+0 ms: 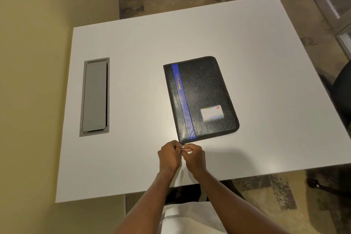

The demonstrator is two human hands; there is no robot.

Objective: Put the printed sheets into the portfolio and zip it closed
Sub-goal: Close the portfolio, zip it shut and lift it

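Observation:
A black portfolio (205, 97) with a blue stripe, yellow lettering and a small card label lies shut and flat on the white table (133, 53). Both hands meet at its near left corner. My left hand (169, 156) and my right hand (195, 156) pinch the small metal zipper pull (183, 146), which sits just off that corner. No printed sheets show anywhere on the table.
A grey rectangular cable hatch (95, 97) is set into the table on the left. A dark office chair (341, 89) stands beyond the table's right edge. A yellow wall runs along the left side.

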